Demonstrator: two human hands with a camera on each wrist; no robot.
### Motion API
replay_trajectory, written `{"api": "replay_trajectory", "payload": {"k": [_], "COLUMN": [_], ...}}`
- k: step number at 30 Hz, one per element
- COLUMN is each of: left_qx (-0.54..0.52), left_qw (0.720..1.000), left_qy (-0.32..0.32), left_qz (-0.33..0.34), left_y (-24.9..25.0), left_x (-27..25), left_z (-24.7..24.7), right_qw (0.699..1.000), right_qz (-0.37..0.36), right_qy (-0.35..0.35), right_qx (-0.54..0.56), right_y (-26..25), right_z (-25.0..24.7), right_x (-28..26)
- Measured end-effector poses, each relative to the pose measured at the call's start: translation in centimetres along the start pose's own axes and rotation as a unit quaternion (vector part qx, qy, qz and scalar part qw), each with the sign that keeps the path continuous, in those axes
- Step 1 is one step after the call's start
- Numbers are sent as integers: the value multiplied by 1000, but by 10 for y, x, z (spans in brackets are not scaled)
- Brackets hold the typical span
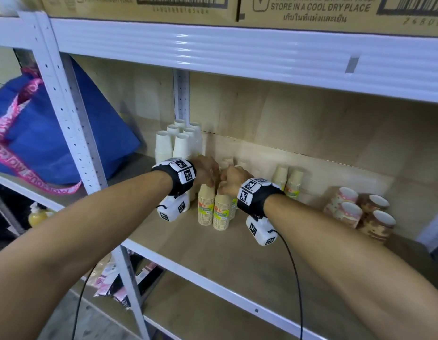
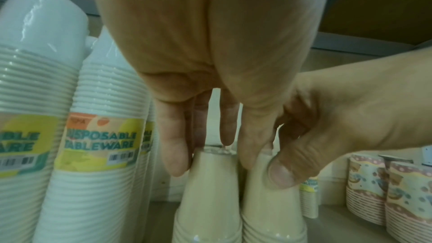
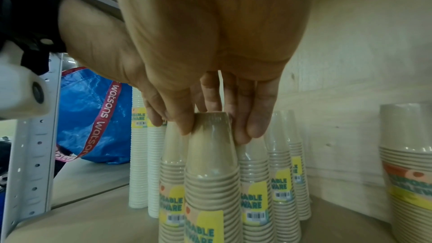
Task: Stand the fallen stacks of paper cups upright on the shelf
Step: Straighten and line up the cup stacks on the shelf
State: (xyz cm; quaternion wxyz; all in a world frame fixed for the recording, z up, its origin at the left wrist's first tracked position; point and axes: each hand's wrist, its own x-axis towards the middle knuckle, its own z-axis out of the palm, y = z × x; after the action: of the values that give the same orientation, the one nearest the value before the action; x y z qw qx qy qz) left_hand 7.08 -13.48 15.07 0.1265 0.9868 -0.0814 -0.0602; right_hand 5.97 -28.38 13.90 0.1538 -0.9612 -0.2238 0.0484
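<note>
Two wrapped stacks of beige paper cups stand upright side by side on the shelf [image 1: 237,263]. My left hand [image 1: 209,168] reaches down over the left beige stack [image 1: 205,207] and grips its top [image 2: 210,182] between the fingers. Beside it, my right hand [image 1: 231,180] grips the top of the right beige stack [image 1: 221,211], thumb on one side and fingers on the other [image 3: 211,154]. The two hands almost touch. More beige stacks [image 3: 279,173] stand upright just behind.
Tall white cup stacks [image 1: 178,143] stand at the back left, close to my left wrist. Two more beige stacks [image 1: 288,182] and several patterned stacks [image 1: 355,209] are at the right. A blue bag [image 1: 53,133] lies beyond the shelf post [image 1: 73,133]. The upper shelf beam [image 1: 237,52] is overhead.
</note>
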Motion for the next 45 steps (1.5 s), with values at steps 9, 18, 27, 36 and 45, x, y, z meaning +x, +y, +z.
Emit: {"api": "replay_trajectory", "payload": {"k": [9, 18, 27, 36, 45], "left_qx": [-29, -17, -28, -11, -24], "left_qw": [999, 998, 994, 992, 988], "left_qy": [-15, -44, -62, -16, 32], "left_qz": [10, 40, 88, 122, 146], "left_y": [-6, 5, 49, 104, 139], "left_x": [-1, 1, 15, 45, 83], "left_z": [10, 0, -3, 5, 19], "right_qw": [999, 998, 992, 982, 962], "right_qz": [32, 55, 123, 187, 263], "right_qy": [5, -6, -27, 17, 54], "right_qx": [-17, -4, -14, -22, -44], "right_y": [-6, 0, 42, 109, 169], "right_z": [4, -5, -33, -46, -66], "right_x": [2, -7, -27, -41, -43]}}
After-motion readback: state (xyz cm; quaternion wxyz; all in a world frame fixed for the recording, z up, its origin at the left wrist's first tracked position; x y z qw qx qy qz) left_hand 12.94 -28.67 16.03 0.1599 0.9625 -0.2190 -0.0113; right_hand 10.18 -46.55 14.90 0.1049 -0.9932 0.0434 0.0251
